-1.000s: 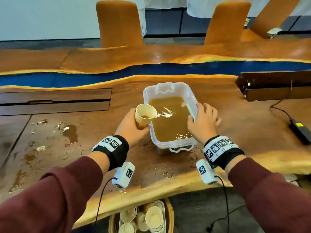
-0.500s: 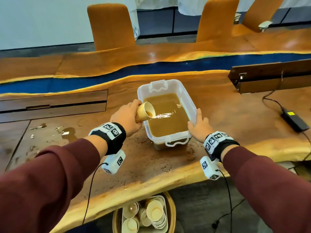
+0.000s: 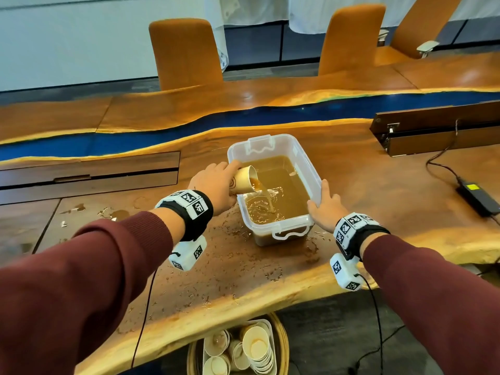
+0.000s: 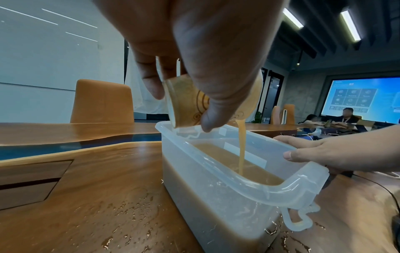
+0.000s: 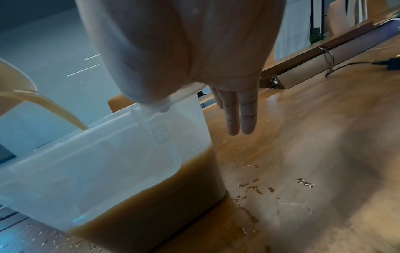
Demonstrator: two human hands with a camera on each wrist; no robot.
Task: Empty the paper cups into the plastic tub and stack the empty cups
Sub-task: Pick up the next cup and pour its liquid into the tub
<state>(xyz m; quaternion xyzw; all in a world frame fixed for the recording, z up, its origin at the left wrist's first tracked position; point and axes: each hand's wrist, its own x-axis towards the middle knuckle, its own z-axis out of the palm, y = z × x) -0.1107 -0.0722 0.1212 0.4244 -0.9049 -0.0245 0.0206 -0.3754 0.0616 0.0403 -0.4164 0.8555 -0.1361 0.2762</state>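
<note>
A clear plastic tub (image 3: 305, 163) (image 4: 216, 171) (image 5: 86, 162) stands on the wooden table, partly filled with brown liquid. My left hand (image 3: 216, 185) (image 4: 216, 51) grips a patterned paper cup (image 3: 244, 180) (image 4: 188, 102) (image 5: 13, 77), tipped on its side over the tub's left rim. A thin brown stream (image 3: 266, 196) (image 4: 241, 145) (image 5: 60, 111) runs from the cup into the tub. My right hand (image 3: 324, 207) (image 4: 335, 154) (image 5: 194, 42) rests against the tub's right rim near the front corner, its fingers straight down the outer wall.
Brown splashes (image 3: 116, 212) dot the table left of and around the tub. A black power adapter (image 3: 477, 194) with its cable lies at the right, behind it a dark cable box (image 3: 438, 131). Under the table's front edge, a basket (image 3: 281, 345) holds stacked empty cups (image 3: 257, 347).
My left hand has carried the cup over the tub's rim and tipped it from nearly upright onto its side, so liquid now pours out. My right hand stays on the tub's right side.
</note>
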